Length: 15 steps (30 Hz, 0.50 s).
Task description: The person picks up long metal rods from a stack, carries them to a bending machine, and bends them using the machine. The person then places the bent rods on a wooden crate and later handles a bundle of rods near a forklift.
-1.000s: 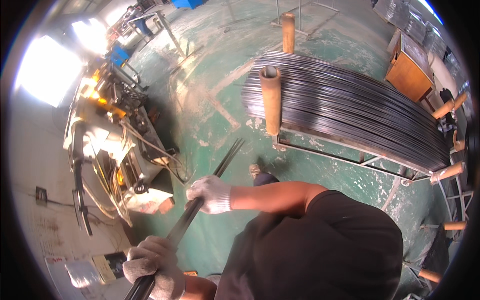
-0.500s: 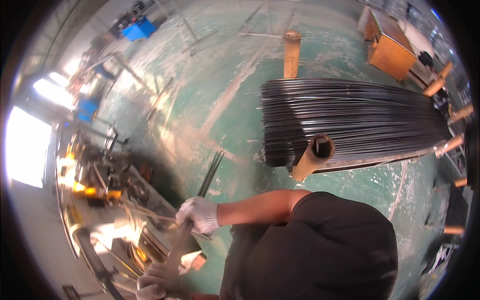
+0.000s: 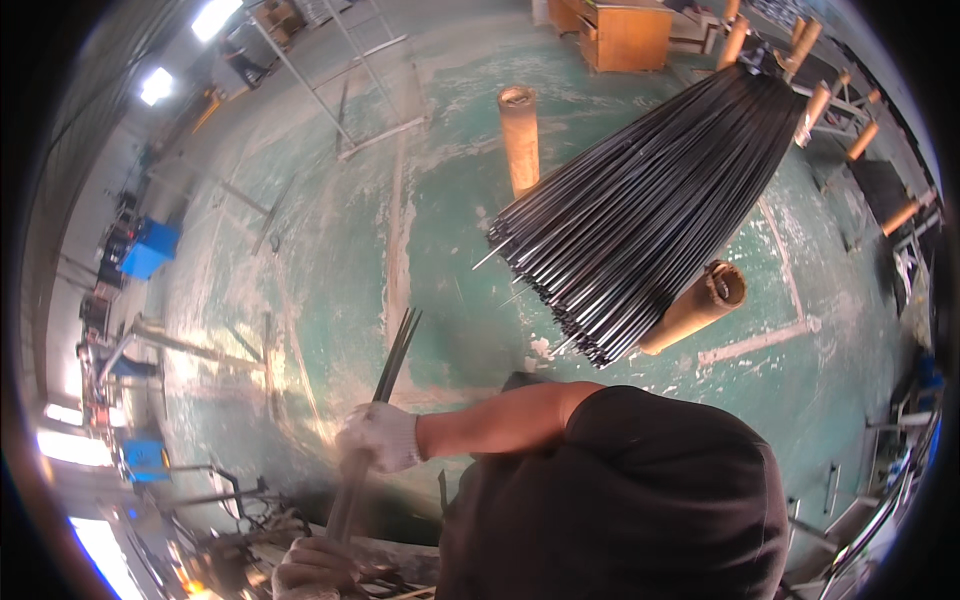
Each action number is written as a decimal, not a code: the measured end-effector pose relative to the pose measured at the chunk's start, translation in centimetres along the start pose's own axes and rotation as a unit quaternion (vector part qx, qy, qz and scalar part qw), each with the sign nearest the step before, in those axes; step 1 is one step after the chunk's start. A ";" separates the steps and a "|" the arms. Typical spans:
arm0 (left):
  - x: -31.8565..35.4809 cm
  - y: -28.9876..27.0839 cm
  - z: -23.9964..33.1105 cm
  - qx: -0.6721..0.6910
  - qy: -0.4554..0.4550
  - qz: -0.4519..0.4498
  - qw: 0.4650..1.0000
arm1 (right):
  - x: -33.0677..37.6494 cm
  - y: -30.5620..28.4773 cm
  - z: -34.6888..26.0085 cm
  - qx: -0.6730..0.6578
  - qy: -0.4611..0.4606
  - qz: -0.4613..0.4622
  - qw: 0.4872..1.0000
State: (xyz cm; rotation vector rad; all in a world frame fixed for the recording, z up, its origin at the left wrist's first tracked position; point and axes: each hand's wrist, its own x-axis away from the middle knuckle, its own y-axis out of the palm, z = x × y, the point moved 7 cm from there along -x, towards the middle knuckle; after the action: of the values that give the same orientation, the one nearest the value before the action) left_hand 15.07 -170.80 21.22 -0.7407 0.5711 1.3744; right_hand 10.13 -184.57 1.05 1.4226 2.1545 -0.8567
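Note:
My right hand (image 3: 380, 437), in a pale knitted work glove, is closed around a small bundle of thin dark metal rods (image 3: 397, 355). The rods' far ends stick out beyond the fist, slightly fanned. Lower in the picture, my left hand (image 3: 315, 568), gloved too, is wrapped around the same bundle nearer its other end; it is somewhat blurred, and the rods' near ends are hidden. To the right of my hands lies a large stack of long dark rods (image 3: 650, 200), their ends uneven towards me.
Cardboard-coloured tubes, one on the left (image 3: 519, 140) and one on the right (image 3: 700, 305), stand beside the stack's near end. Farther off are a wooden desk (image 3: 626, 38), a metal frame (image 3: 372, 85), a blue box (image 3: 150, 248) and a person (image 3: 240, 65). The green floor (image 3: 450, 270) is worn.
My view has turned to the right, so the stack now slants and the cluttered bench at lower left has mostly dropped out. Both hands still grip the rods.

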 end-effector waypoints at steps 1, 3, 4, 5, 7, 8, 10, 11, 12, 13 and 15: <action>-1.4 -1.4 -1.6 0.012 0.004 -0.015 1.000 | -1.8 -0.1 1.3 0.013 0.002 0.017 1.000; -4.3 -3.8 -4.8 0.039 0.016 -0.047 0.998 | -5.2 -0.9 3.9 0.040 0.003 0.050 0.998; -5.6 -4.9 -6.3 0.052 0.020 -0.062 0.997 | -6.7 -0.8 5.6 0.060 -0.010 0.066 0.996; -7.0 -5.9 -7.9 0.061 0.026 -0.082 0.994 | -8.3 -0.9 7.2 0.068 -0.005 0.068 0.995; -9.8 -7.4 -11.7 0.053 0.010 -0.105 0.993 | -11.3 -1.0 11.0 0.078 0.002 0.071 0.994; -11.1 -8.0 -13.8 0.048 0.002 -0.116 0.992 | -12.6 -1.5 12.9 0.082 0.003 0.078 0.994; -13.7 -8.7 -18.5 0.078 0.001 -0.045 0.996 | -15.5 -2.9 16.4 0.090 0.000 0.098 0.991; -14.8 -9.0 -20.8 0.091 0.002 -0.012 0.996 | -16.9 -3.2 18.7 0.096 0.017 0.087 0.991; -16.2 -9.3 -23.2 0.092 -0.007 -0.005 0.996 | -18.2 -3.5 20.8 0.100 0.041 0.077 0.991; -18.0 -9.7 -25.4 0.088 -0.012 -0.008 0.996 | -19.7 -3.6 23.1 0.103 0.065 0.067 0.990; -21.7 -10.4 -29.5 0.087 -0.018 -0.015 0.996 | -22.9 -4.9 26.8 0.120 0.070 0.086 0.987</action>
State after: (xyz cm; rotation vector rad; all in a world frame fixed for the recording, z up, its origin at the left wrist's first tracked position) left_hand 24.42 -207.68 19.45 -0.5801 0.6415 1.2899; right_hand 14.76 -219.71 -2.35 1.8087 2.0422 -1.0038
